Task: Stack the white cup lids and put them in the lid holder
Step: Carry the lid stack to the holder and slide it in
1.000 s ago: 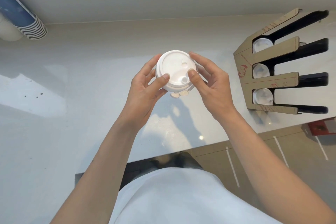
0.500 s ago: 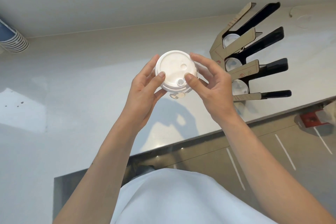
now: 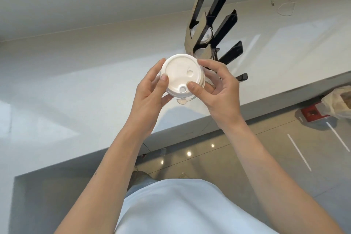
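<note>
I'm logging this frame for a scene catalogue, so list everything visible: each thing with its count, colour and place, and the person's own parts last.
Stack of white plastic cup lids: one stack, exact lid count unclear, white, held above the counter between both hands.
Cardboard-and-black lid holder: one, brown and black, on the counter beyond the hands; white lids show in its slots.
Glossy white counter: one, white, across the middle of the view.
Thin white cord: one, white, far right on the counter.
Red flat box: one, red, on the floor at right.
Crumpled plastic bag: one, pale, at the right edge beside the box.
Grey tiled floor: grey, below the counter edge.
Left hand: gripping the stack's left side.
Right hand: gripping its right side.
Pale shirt: bottom centre.
</note>
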Tool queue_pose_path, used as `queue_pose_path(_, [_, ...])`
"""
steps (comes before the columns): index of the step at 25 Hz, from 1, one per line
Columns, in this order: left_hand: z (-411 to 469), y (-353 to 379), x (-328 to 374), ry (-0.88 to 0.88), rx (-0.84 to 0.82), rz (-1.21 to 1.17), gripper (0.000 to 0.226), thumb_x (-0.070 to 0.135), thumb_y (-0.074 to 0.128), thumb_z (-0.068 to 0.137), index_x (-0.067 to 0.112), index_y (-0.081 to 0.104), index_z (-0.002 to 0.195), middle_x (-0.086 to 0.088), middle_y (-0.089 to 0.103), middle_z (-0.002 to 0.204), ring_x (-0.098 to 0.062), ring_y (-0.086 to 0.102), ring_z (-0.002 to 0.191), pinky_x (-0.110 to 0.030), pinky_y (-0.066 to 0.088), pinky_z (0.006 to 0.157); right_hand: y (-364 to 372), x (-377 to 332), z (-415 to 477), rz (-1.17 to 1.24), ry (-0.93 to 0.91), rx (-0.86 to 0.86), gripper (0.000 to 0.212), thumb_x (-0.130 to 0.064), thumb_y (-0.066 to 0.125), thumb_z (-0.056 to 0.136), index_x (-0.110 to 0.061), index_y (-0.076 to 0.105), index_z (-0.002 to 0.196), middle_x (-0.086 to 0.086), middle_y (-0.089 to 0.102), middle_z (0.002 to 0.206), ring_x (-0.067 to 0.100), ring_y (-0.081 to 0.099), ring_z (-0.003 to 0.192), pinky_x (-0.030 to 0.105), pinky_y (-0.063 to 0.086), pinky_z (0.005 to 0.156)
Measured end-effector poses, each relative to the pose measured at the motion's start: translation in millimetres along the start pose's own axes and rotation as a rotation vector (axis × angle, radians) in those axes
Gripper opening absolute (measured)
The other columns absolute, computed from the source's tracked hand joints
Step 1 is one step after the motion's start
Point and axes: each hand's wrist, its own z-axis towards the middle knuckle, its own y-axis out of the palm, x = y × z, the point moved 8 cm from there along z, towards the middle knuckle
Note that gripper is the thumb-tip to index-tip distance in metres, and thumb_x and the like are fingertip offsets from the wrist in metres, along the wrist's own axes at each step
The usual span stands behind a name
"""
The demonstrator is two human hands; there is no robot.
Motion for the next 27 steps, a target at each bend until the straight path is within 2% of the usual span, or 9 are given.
queue_pose_path(3, [-5, 24, -6, 0.021, 0.0, 0.027, 0.047, 0.024, 0.048, 0.105, 0.015, 0.044, 0.15, -0.015, 0.065, 0.133, -0.03, 0.063, 0.124, -0.05, 0.052, 0.103, -25, 2, -7, 0.044, 0.012, 0.019, 0.047, -0.001, 0.081, 0.078, -0.016, 0.062, 0.118, 0.013, 0.058, 0.132, 0.021, 0.063, 0.121, 0.043, 0.056, 0.098])
queue_pose_path(6, [-6, 39, -12, 0.004, 0.012, 0.054, 0.046, 0.024, 0.048, 0.106, 0.013, 0.043, 0.15, -0.017, 0.066, 0.132, -0.031, 0.064, 0.123, -0.048, 0.053, 0.102, -43, 5, -10, 0.075, 0.04, 0.037, 0.047, 0.0, 0.08, 0.078, -0.017, 0.062, 0.118, 0.012, 0.059, 0.132, 0.017, 0.064, 0.12, 0.035, 0.056, 0.097])
queue_pose_path(11, [4, 54, -19, -0.051, 0.047, 0.09, 0.044, 0.026, 0.048, 0.106, 0.009, 0.046, 0.146, -0.011, 0.067, 0.129, -0.023, 0.066, 0.12, -0.041, 0.055, 0.101, -62, 12, -6, 0.033, 0.079, 0.062, 0.034, -0.006, 0.07, 0.091, -0.006, 0.061, 0.123, 0.005, 0.064, 0.126, 0.017, 0.063, 0.121, 0.029, 0.055, 0.095])
queue_pose_path(14, [18, 60, -21, -0.07, 0.016, 0.089, 0.038, 0.024, 0.048, 0.106, 0.007, 0.051, 0.14, -0.003, 0.07, 0.122, -0.016, 0.068, 0.112, -0.035, 0.058, 0.094, -71, 13, 7, -0.024, 0.113, 0.102, 0.024, -0.009, 0.061, 0.097, -0.004, 0.063, 0.12, 0.002, 0.068, 0.118, 0.004, 0.067, 0.109, 0.021, 0.054, 0.087])
queue_pose_path(17, [38, 64, -21, -0.078, -0.048, 0.134, 0.038, 0.028, 0.05, 0.105, 0.01, 0.052, 0.138, -0.008, 0.064, 0.134, -0.021, 0.067, 0.118, -0.038, 0.059, 0.093, -76, 15, 23, -0.129, 0.152, 0.121, 0.022, -0.009, 0.061, 0.096, -0.008, 0.063, 0.118, 0.004, 0.07, 0.115, -0.004, 0.068, 0.096, 0.017, 0.054, 0.08])
queue_pose_path(21, [63, 64, -17, -0.076, -0.112, 0.167, 0.036, 0.029, 0.05, 0.105, 0.015, 0.06, 0.136, -0.011, 0.065, 0.128, -0.016, 0.07, 0.11, -0.039, 0.059, 0.095, -81, 17, 36, -0.219, 0.188, 0.135, 0.022, -0.012, 0.066, 0.094, -0.014, 0.064, 0.115, 0.006, 0.071, 0.112, -0.003, 0.07, 0.092, 0.015, 0.054, 0.074])
queue_pose_path(24, [73, 68, -20, -0.112, -0.175, 0.177, 0.037, 0.028, 0.057, 0.102, 0.018, 0.062, 0.137, -0.007, 0.068, 0.126, -0.008, 0.072, 0.102, -0.039, 0.057, 0.098, -86, 23, 37, -0.257, 0.232, 0.193, 0.024, -0.017, 0.07, 0.092, -0.019, 0.063, 0.115, 0.007, 0.071, 0.111, 0.007, 0.072, 0.094, 0.017, 0.055, 0.074])
queue_pose_path(27, [80, 69, -31, -0.159, -0.171, 0.218, 0.055, 0.024, 0.071, 0.092, 0.02, 0.053, 0.144, -0.004, 0.063, 0.13, -0.015, 0.069, 0.113, -0.041, 0.053, 0.103, -95, 34, 37, -0.32, 0.302, 0.252, 0.03, -0.025, 0.071, 0.09, -0.022, 0.062, 0.118, 0.004, 0.072, 0.109, 0.015, 0.073, 0.096, 0.017, 0.054, 0.073])
